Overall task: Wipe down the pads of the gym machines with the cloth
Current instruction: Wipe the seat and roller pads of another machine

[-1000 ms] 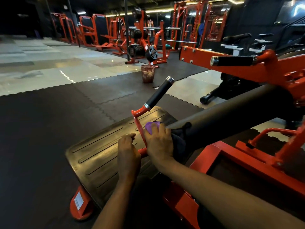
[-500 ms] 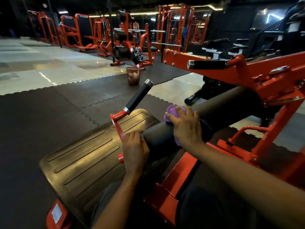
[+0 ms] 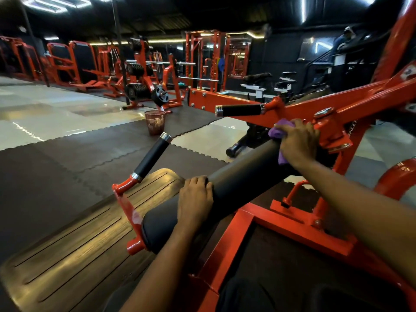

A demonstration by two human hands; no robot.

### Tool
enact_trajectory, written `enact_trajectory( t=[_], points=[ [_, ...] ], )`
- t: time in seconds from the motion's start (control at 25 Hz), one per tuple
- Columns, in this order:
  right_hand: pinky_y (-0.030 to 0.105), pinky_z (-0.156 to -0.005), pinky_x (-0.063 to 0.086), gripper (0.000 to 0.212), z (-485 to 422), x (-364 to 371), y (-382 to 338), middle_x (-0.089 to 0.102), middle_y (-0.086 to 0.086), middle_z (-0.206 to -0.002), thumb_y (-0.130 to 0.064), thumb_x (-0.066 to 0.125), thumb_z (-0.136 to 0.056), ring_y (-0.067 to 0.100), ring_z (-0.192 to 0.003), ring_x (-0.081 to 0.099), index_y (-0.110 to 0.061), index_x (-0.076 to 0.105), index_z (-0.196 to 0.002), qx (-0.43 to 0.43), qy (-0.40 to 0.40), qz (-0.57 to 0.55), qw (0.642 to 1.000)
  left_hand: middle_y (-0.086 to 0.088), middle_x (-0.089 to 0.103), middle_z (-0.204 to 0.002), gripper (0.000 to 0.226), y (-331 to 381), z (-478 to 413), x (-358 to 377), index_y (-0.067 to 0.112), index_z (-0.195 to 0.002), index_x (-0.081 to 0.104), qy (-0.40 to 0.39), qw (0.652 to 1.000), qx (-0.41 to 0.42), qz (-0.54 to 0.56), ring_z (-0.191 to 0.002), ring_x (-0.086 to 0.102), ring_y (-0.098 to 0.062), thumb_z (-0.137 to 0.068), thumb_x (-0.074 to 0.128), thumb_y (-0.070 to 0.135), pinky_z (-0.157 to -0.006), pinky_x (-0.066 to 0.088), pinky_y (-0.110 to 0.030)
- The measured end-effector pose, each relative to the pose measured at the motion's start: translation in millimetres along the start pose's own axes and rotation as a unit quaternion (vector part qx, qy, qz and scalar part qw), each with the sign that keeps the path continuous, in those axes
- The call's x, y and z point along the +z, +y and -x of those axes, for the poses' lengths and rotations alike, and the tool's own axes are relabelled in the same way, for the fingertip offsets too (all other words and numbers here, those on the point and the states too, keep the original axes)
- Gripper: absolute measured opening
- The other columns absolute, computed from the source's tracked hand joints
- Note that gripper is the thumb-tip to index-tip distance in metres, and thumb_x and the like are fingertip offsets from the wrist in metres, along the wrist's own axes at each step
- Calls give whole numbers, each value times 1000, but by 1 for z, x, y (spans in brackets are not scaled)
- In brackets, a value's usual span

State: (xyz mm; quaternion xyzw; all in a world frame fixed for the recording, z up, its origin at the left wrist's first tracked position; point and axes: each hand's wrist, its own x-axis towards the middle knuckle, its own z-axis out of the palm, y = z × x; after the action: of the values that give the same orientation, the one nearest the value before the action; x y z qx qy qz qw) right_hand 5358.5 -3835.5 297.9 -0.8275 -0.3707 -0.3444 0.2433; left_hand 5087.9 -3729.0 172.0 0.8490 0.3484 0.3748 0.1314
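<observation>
Right hand (image 3: 298, 141), clutching purple cloth (image 3: 278, 131), has slid from mid-length to the roller pad's (image 3: 243, 174) far end. Left hand (image 3: 194, 199) still grips its near end.

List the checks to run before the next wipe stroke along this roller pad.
1. The cloth lies under the right hand, on the roller pad: ok.
2. The left hand holds the pad's near end steady: ok.
3. Path toward the near end free: not ok, the left hand lies on it.
4. Right fingers clear of the orange bracket: cannot tell.
5. Pad's underside wiped: cannot tell, hidden.
</observation>
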Motion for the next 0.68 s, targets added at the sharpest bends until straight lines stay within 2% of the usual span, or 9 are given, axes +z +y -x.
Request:
enact_trajectory(
  t=[0.04,0.12,0.2,0.24,0.32,0.44,0.52,0.6,0.68],
  points=[
    [44,-91,38,41,-11,-7,5,60,10,-127,-14,54,-94,38,-106,51,-34,67,-128,6,2,-27,1000,-4,62,-127,37,1,4,2,16,-131,58,9,1000,-3,-2,-117,51,-18,-104,41,36,-100,43,-36],
    [46,-92,39,46,-20,-12,10,58,9,-132,-20,60,-94,36,-110,51,-33,60,-138,-99,2,-14,995,-3,60,-126,38,5,15,5,18,-129,57,42,999,-4,-8,-117,48,-17,-101,45,39,-100,41,-36],
    [48,-96,37,54,-18,-8,17,50,7,-145,-39,58,-94,35,-124,46,-37,47,-147,-219,-53,29,974,-3,57,-126,38,10,25,12,18,-126,57,81,997,3,-17,-119,44,-18,-97,47,41,-100,39,-37],
    [51,-100,37,58,-17,-3,19,46,6,-150,-50,52,-94,35,-130,44,-41,42,-150,-228,-85,35,969,-3,56,-127,39,12,29,14,18,-126,56,95,995,9,-22,-120,43,-18,-96,47,41,-101,38,-38],
    [53,-105,39,59,-8,8,18,50,7,-149,-59,42,-92,33,-133,46,-40,46,-148,-155,-100,-16,983,-4,54,-131,40,13,36,20,18,-128,55,108,994,13,-27,-124,42,-19,-96,48,41,-104,36,-39],
    [46,-104,44,47,22,17,-12,64,5,-135,-46,51,-93,31,-120,59,-32,61,-137,-67,-27,-86,994,-5,50,-138,44,13,40,26,17,-133,53,104,993,5,-47,-129,40,-21,-97,47,42,-105,35,-39],
    [45,-101,47,43,34,16,-13,63,4,-136,-34,57,-95,30,-118,60,-34,59,-139,-149,-16,-89,985,-6,49,-139,46,12,43,29,16,-134,52,100,993,7,-60,-129,41,-22,-98,45,44,-103,36,-39],
    [46,-100,47,46,23,10,9,60,4,-140,-31,53,-97,31,-120,58,-38,54,-143,-231,-49,-71,969,-7,48,-140,47,11,47,32,16,-135,50,97,994,17,-56,-128,42,-23,-98,44,45,-101,37,-39],
    [47,-103,44,46,6,10,18,59,8,-139,-24,54,-97,34,-121,56,-36,55,-142,-155,-46,-93,982,-7,46,-142,48,9,51,33,16,-137,48,94,994,18,-52,-129,41,-24,-98,45,45,-101,39,-40]
  ],
)
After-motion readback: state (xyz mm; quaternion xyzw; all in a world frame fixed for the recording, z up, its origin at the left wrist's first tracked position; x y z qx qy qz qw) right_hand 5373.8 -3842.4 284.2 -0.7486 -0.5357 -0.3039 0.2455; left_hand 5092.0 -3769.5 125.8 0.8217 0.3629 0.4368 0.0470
